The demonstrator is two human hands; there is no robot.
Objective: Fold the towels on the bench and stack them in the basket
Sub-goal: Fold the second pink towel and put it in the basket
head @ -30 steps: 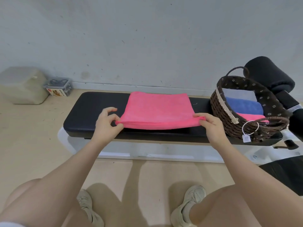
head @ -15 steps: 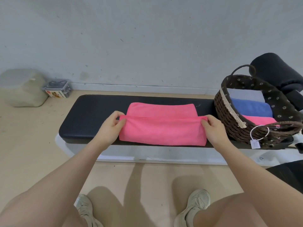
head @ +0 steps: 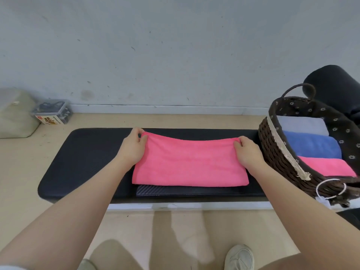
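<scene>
Pink towel (head: 190, 164): folded, laid flat on the black table (head: 87, 152), its far corners pinched by the left hand (head: 133, 148) and right hand (head: 247, 152), fingers clenched on the cloth. Wicker basket (head: 276, 152): at the table's right end, just beside the towel; grey, blue and pink folded towels are held inside.

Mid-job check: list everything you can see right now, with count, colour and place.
pink towel on bench: 1, pink, mid-bench, far corners pinched
bench: 1, black padded, across the middle
basket: 1, dark brown wicker, bench's right end
towels in basket: 3, grey, blue, pink, folded
tag ring: 1, white, basket's front
storage box: 1, clear, floor far left
bag: 1, pale, beside box
roller pad: 1, black, behind basket
shoes: 2, off-white, floor
left hand: far left corner
right hand: far right corner
</scene>
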